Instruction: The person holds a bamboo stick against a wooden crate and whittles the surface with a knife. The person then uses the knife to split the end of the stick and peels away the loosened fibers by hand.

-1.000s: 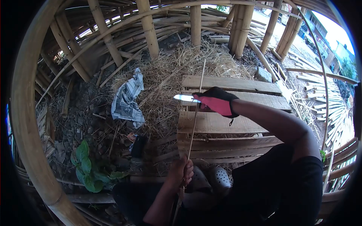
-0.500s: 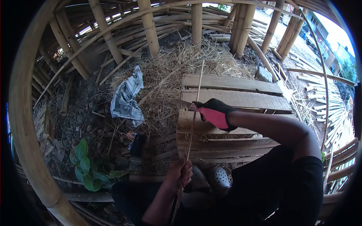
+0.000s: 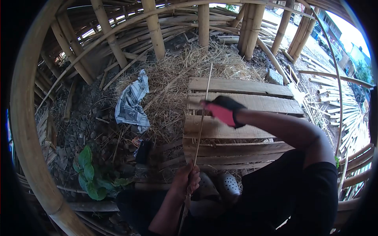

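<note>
"Well, what's on the left?"

"Crumpled newspaper (image 3: 132, 100) on the ground, apart from the hands. Next, the bare left hand (image 3: 186, 183), its fingers wrapped firmly round the lower part of a thin bamboo strip (image 3: 200, 135), which slants upward in front of the wooden slats (image 3: 271, 103)."

"And what's changing?"

"The knife (image 3: 193, 103), I'd say: its blade is a blur, pointing left across the strip. The gloved right hand (image 3: 225, 112) has its fingers closed on it."

"Meaning?"

"Probably a working stroke, with the left hand steadying. Whether the edge touches the bamboo, I can't tell."
</note>
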A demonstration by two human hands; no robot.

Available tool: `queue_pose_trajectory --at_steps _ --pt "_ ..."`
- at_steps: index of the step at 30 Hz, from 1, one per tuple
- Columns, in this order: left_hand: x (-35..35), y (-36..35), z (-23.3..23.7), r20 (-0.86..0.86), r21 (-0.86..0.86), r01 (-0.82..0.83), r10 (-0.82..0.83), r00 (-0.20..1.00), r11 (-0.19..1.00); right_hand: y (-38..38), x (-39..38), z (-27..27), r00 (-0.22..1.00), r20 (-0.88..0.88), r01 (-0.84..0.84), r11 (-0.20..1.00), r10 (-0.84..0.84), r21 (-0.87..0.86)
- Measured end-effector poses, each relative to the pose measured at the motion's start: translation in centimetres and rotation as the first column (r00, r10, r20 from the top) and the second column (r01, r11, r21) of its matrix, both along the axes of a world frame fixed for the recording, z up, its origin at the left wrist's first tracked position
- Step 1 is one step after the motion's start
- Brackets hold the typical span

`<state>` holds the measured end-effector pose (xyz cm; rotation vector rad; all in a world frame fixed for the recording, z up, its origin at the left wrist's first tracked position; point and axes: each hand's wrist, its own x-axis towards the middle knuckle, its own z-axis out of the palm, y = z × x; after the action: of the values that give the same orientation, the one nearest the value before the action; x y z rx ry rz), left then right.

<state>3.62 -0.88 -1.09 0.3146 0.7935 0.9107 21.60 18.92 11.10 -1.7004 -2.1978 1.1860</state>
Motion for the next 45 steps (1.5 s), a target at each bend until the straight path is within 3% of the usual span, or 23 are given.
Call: queue_pose_trajectory --at_steps 2,4,6,8,9,10,12,13,14,16,17,18,20,22,24,26,28,30,32,35,39,42,45 --pt "-0.1 0.0 0.0 0.017 0.004 -0.005 0.005 1.0 1.0 0.2 -0.5 -2.8 0.986 0.023 -0.169 0.972 0.168 0.165" --pt "-0.3 -0.1 -0.3 0.011 -0.062 0.012 -0.011 1.0 0.998 0.3 -0.7 0.5 0.994 0.094 -0.043 0.997 0.049 -0.068" --pt "-0.2 0.0 -0.2 0.008 -0.045 0.007 -0.007 1.0 0.999 1.9 -0.7 1.1 0.992 0.058 0.111 0.993 -0.114 0.046" --pt "-0.1 0.3 -0.2 0.009 -0.01 -0.003 0.003 1.0 1.0 -0.5 -0.9 0.1 0.993 0.115 0.012 0.999 -0.008 -0.031" --pt "-0.2 -0.1 -0.3 0.036 -0.038 -0.003 0.004 0.999 0.999 -0.5 -0.8 -5.3 0.979 0.127 -0.197 0.894 0.159 0.403" --pt "-0.3 -0.2 -0.3 0.062 -0.066 -0.002 0.006 0.998 0.998 0.7 -0.6 -9.3 0.973 0.081 -0.219 0.77 0.214 0.599" --pt "-0.4 0.1 -0.4 0.032 -0.044 0.016 -0.015 0.999 0.999 0.0 -1.1 0.4 0.985 0.13 -0.103 0.99 0.116 -0.101" --pt "-0.4 0.0 -0.5 0.008 -0.026 0.035 -0.034 0.999 0.999 1.1 -0.8 0.7 0.994 0.107 0.046 0.995 -0.037 -0.088" --pt "-0.4 0.0 -0.3 0.005 -0.029 0.036 -0.036 0.999 0.999 3.0 1.0 -1.1 0.974 0.154 -0.205 0.943 0.169 0.263" --pt "-0.2 0.2 0.1 -0.009 -0.022 0.031 -0.032 0.999 0.999 -0.2 -0.2 1.4 0.985 0.174 0.014 1.0 -0.016 0.012" --pt "-0.3 0.2 -0.1 -0.005 -0.018 0.024 -0.024 1.0 1.0 -1.2 -0.6 0.2 0.964 0.202 -0.172 0.985 0.173 -0.021" --pt "-0.4 -0.1 -0.5 0.02 -0.026 0.03 -0.029 0.999 0.999 -3.8 -2.1 -1.7 0.987 0.1 -0.155 0.874 0.122 0.461" --pt "-0.6 0.2 -0.6 0.036 -0.029 0.044 -0.043 0.998 0.999 -1.3 -0.7 -0.4 0.924 0.238 -0.328 0.94 0.299 0.093" --pt "-0.3 0.3 0.1 0.059 -0.026 0.022 -0.02 0.998 0.999 0.8 -1.4 0.9 0.97 0.235 -0.011 0.979 0.06 -0.204" --pt "0.1 0.3 0.0 0.05 -0.042 0.011 -0.009 0.999 0.999 -0.6 -1.2 -0.9 0.967 0.254 0.063 0.989 -0.026 -0.137" --pt "0.0 0.5 0.1 0.042 -0.042 -0.017 0.019 0.999 0.999 -1.7 -0.6 -7.2 0.982 0.133 -0.183 0.821 0.132 0.541" --pt "-0.3 0.0 0.1 0.045 -0.059 0.014 -0.012 0.999 0.998 -1.0 -1.1 -4.9 0.98 0.162 -0.189 0.809 0.117 0.556" --pt "-0.3 0.2 0.3 0.047 -0.052 0.011 -0.009 0.999 0.999 0.0 -1.9 2.6 0.917 0.389 -0.057 0.995 0.085 -0.082" --pt "-0.2 0.1 0.2 0.059 -0.039 0.011 -0.008 0.998 0.999 -0.2 -1.3 0.2 0.921 0.385 -0.068 0.998 0.063 0.001" --pt "-0.3 0.1 0.2 0.1 -0.077 -0.004 0.011 0.995 0.997 -2.0 -1.3 -5.1 0.928 0.371 -0.221 0.858 0.039 0.464" --pt "0.1 -0.1 0.5 0.129 -0.109 -0.012 0.027 0.991 0.994 1.7 -0.4 0.3 0.904 0.425 -0.102 0.94 -0.049 0.327" --pt "0.4 -0.3 0.3 0.131 -0.1 -0.054 0.067 0.989 0.993 -4.1 -2.0 -3.1 0.943 0.328 -0.104 0.897 -0.048 0.43" --pt "0.5 -0.1 0.2 0.138 -0.088 -0.058 0.07 0.988 0.994 -0.8 -1.6 -0.4 0.868 0.491 -0.236 0.933 0.078 0.27"
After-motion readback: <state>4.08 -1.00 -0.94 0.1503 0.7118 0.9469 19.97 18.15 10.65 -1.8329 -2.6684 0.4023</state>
